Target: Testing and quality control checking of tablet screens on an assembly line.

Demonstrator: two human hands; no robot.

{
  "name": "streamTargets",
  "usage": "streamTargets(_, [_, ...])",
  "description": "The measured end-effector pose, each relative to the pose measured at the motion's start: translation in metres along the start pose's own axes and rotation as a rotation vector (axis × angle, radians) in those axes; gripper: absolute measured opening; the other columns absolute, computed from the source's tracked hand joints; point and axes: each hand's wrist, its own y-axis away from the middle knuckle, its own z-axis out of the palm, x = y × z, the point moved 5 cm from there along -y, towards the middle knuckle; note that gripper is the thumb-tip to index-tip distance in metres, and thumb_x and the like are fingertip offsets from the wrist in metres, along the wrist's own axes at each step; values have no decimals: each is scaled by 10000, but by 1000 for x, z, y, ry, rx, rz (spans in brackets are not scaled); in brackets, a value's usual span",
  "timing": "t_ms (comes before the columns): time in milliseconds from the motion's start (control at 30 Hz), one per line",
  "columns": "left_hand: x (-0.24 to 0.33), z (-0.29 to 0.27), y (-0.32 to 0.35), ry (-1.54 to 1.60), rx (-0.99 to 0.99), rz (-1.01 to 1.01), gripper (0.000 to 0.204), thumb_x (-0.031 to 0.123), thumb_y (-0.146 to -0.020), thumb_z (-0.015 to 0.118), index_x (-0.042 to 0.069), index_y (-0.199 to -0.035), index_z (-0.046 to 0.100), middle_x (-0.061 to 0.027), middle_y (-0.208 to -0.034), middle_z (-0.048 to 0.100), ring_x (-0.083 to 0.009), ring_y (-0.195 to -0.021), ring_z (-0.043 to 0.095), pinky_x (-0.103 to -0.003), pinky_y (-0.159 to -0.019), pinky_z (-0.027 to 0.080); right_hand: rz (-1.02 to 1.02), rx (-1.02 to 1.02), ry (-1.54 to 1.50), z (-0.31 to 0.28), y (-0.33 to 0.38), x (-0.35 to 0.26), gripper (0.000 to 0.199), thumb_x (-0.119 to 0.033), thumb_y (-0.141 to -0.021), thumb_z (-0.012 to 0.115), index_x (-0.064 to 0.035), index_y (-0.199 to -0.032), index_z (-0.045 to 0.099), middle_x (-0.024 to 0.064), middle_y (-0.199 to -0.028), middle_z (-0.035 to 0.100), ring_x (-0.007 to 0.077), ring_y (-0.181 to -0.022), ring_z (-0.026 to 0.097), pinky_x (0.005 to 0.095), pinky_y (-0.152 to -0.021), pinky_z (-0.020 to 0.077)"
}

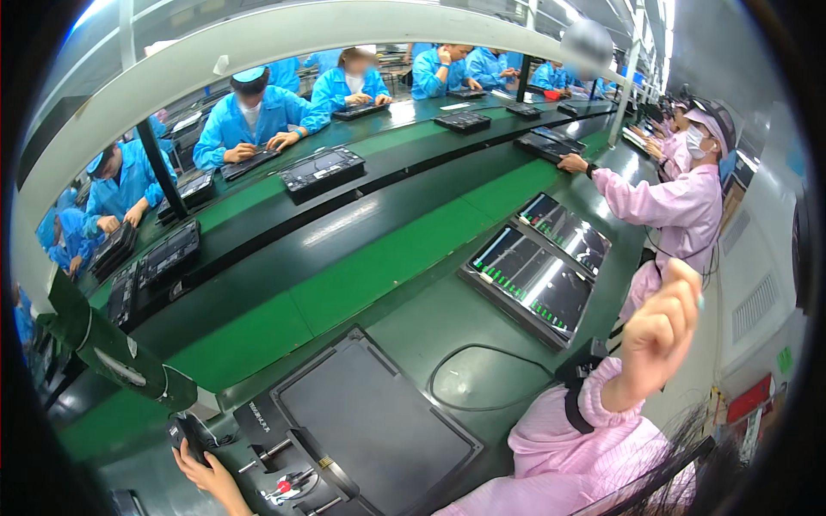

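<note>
At the lower left my left hand (205, 477) has its fingers wrapped around a small black box-shaped device (187, 440). A dark cable lies beside that device, and its kind does not show clearly. Just to the right is a black fixture (361, 421) with a flat recessed plate, raised rim, metal rods and a toggle clamp (297, 483) with a red part. My right hand (661, 334) is raised at the right, well above the bench, with its fingers curled closed. Whatever may be inside those fingers is hidden. A black band circles the pink right sleeve.
Two dark panels with green tabs (533, 279) lie beyond the fixture, near a looped black cable (439, 370). A green conveyor strip (361, 288) crosses the bench. Black laptop-like units (323, 170) sit farther off. A green post (120, 353) stands left. Co-workers in blue and pink surround the line.
</note>
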Motion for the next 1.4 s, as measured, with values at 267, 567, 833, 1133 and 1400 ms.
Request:
streamTargets(267, [33,16,2,-96,223,114,337,206,-803,477,38,-1095,491,-154,-1130,481,-296,-1059,416,-395,-888,347,-389,-365,1274,41,20,-49,188,-199,-846,488,-113,-760,344,-20,-447,358,68,-356,323,214,-354,240])
streamTargets(567, [-12,25,-10,-148,519,395,311,300,-836,461,37,-983,539,-134,-1006,542,-265,-925,481,-368,-803,392,336,178,2312,-160,-40,-187,247,-229,-887,488,4,-895,567,58,-751,567,120,-708,541,253,-656,429])
streamTargets(833, [-5,10,-1,-67,99,118,504,46,-721,531,45,-1218,447,-207,-1296,380,-343,-1242,313,-407,-1022,288,680,-186,2646,-279,-32,-162,356,-295,-898,435,17,-990,578,191,-945,573,325,-939,534,376,-847,402])
streamTargets(1133, [16,-9,4,20,-23,-62,498,60,-760,514,95,-1248,422,-175,-1363,292,-352,-1230,317,-428,-993,281,718,-75,2822,-322,-48,-176,433,-367,-894,399,12,-965,596,244,-974,562,393,-943,519,439,-837,404])
streamTargets(1400, [7,-1,4,65,-55,-66,481,72,-806,483,142,-1273,391,-114,-1420,235,-325,-1241,303,-459,-978,250,1153,481,2262,-339,-59,-196,383,-334,-923,353,-42,-1073,551,207,-972,570,342,-881,539,394,-801,428])
